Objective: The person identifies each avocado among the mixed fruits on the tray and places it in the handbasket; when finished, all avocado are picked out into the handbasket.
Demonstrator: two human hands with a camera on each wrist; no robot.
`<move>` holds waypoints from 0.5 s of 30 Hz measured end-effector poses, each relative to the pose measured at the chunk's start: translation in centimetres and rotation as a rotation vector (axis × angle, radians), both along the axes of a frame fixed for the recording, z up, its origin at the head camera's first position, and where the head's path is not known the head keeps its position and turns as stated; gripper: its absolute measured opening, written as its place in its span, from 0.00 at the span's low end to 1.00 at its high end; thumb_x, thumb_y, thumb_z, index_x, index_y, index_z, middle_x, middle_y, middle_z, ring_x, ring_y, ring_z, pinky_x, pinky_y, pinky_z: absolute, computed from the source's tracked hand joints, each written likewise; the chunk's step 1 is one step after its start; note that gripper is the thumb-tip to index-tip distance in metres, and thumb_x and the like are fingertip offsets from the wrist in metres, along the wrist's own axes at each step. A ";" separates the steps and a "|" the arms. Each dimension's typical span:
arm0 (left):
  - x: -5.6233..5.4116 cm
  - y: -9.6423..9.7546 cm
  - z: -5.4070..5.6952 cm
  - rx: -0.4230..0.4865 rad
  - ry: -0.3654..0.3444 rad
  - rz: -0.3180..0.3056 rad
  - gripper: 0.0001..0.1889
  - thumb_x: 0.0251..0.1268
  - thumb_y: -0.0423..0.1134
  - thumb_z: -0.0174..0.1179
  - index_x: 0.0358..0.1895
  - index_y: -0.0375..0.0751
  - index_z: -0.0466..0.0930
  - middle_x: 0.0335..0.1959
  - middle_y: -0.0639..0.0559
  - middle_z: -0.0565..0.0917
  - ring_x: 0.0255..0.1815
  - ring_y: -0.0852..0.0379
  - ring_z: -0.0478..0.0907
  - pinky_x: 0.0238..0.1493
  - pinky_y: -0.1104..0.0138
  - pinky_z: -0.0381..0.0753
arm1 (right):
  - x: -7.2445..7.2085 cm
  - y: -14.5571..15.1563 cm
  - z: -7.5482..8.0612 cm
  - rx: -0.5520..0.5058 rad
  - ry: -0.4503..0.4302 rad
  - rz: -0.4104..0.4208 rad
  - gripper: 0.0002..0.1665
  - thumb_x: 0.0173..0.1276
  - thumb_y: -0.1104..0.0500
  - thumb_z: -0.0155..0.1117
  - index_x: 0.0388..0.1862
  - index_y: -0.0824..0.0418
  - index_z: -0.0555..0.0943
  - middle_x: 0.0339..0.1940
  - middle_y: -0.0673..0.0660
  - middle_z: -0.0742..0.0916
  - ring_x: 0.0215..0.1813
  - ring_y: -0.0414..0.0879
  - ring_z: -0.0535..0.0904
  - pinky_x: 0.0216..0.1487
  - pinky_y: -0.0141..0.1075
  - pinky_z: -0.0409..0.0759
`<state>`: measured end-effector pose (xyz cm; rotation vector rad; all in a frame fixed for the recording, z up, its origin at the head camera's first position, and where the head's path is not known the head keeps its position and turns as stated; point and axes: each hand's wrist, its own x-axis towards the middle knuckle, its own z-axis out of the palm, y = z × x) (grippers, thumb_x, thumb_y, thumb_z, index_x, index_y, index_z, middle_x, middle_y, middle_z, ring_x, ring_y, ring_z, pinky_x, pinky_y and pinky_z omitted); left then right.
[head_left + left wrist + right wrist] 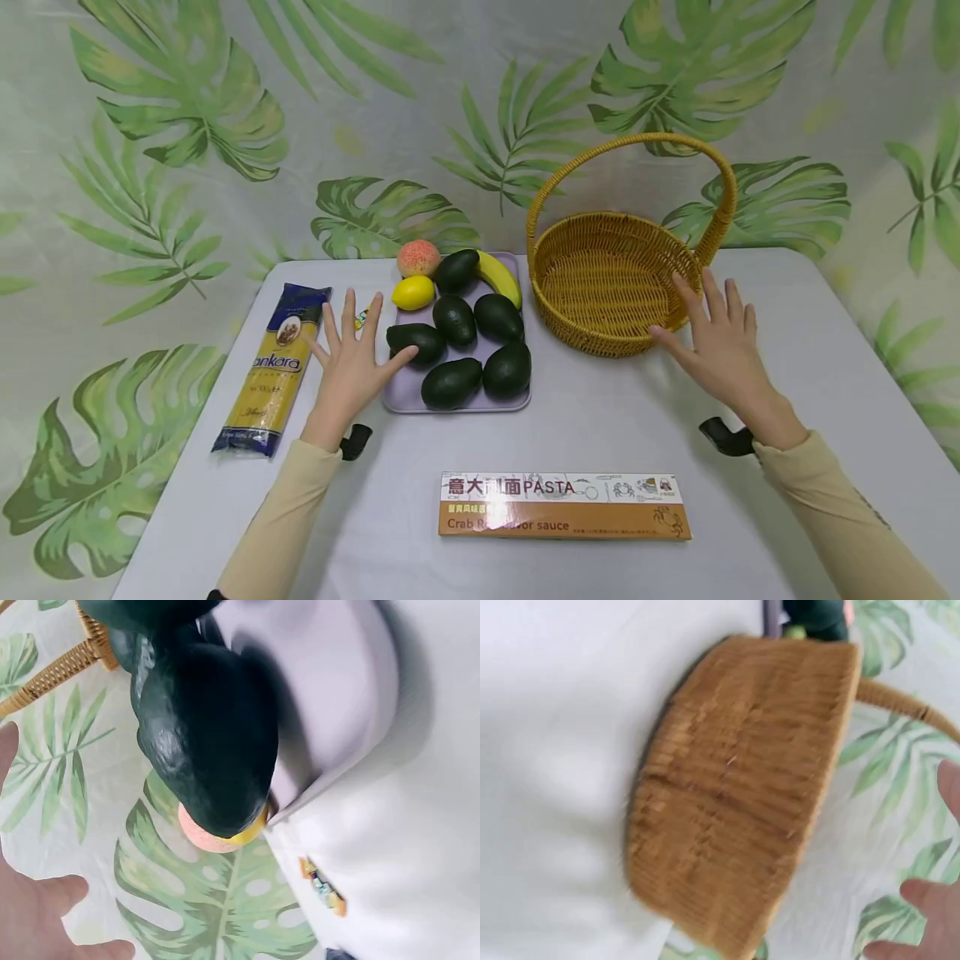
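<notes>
My left hand (350, 367) hovers with spread fingers between a pasta packet (273, 371) and a lilac tray (405, 401), holding nothing. On the tray lie several dark green avocados (452, 383), a lemon (413, 293), a peach (417, 258) and a banana (501, 281). The left wrist view shows one avocado (206, 739) close up. With its fingers spread, my right hand (720, 354) is at the front right of a wicker basket (581, 333); nothing is in its grasp. The basket's woven side (727, 795) fills much of the right wrist view.
A flat pasta box (565, 506) lies near the front of the white table (600, 417). The basket's tall handle (645, 140) arches over it. Behind stands a leaf-patterned cloth (510, 100). A small colourful piece (362, 317) lies left of the tray.
</notes>
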<state>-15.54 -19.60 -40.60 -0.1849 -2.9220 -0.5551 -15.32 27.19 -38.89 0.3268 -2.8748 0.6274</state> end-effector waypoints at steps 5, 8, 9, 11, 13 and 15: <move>1.0 -0.6 -1.0 0.208 -0.093 -0.024 0.52 0.59 0.67 0.56 0.78 0.53 0.36 0.77 0.43 0.32 0.74 0.36 0.27 0.66 0.36 0.34 | 0.3 -2.1 0.5 -0.140 0.008 0.168 0.47 0.70 0.44 0.59 0.79 0.55 0.47 0.77 0.66 0.46 0.75 0.65 0.35 0.66 0.68 0.38; 1.5 -0.9 -2.0 0.342 -0.150 -0.035 0.52 0.60 0.59 0.62 0.78 0.48 0.36 0.77 0.41 0.37 0.75 0.38 0.35 0.68 0.40 0.43 | 0.6 -3.7 0.6 -0.241 -0.030 0.275 0.47 0.68 0.49 0.62 0.78 0.55 0.49 0.77 0.64 0.49 0.76 0.62 0.39 0.66 0.67 0.43; 1.6 -0.9 -2.4 0.381 -0.173 -0.035 0.53 0.60 0.57 0.63 0.78 0.46 0.35 0.77 0.41 0.38 0.75 0.39 0.38 0.68 0.41 0.46 | 0.7 -4.3 0.6 -0.271 -0.044 0.310 0.47 0.68 0.50 0.64 0.78 0.54 0.50 0.78 0.63 0.50 0.76 0.62 0.41 0.66 0.66 0.45; 1.9 -1.0 -3.1 0.473 -0.209 -0.046 0.52 0.61 0.52 0.64 0.77 0.41 0.37 0.77 0.39 0.42 0.75 0.39 0.43 0.69 0.45 0.50 | 0.9 -5.3 0.5 -0.312 -0.068 0.373 0.47 0.67 0.53 0.65 0.78 0.54 0.51 0.77 0.61 0.53 0.75 0.61 0.45 0.66 0.65 0.49; 2.1 -1.0 -3.7 0.567 -0.253 -0.055 0.51 0.62 0.48 0.65 0.77 0.38 0.38 0.77 0.39 0.44 0.74 0.39 0.47 0.69 0.48 0.52 | 1.1 -6.3 0.4 -0.345 -0.100 0.422 0.47 0.66 0.55 0.66 0.78 0.53 0.52 0.77 0.59 0.56 0.75 0.59 0.49 0.66 0.63 0.53; 2.4 -1.2 -4.3 0.648 -0.305 -0.061 0.49 0.64 0.46 0.63 0.77 0.37 0.38 0.77 0.39 0.45 0.74 0.39 0.49 0.70 0.51 0.53 | 1.0 -7.1 0.3 -0.383 -0.147 0.464 0.47 0.65 0.58 0.67 0.77 0.53 0.54 0.76 0.56 0.59 0.75 0.55 0.52 0.67 0.59 0.56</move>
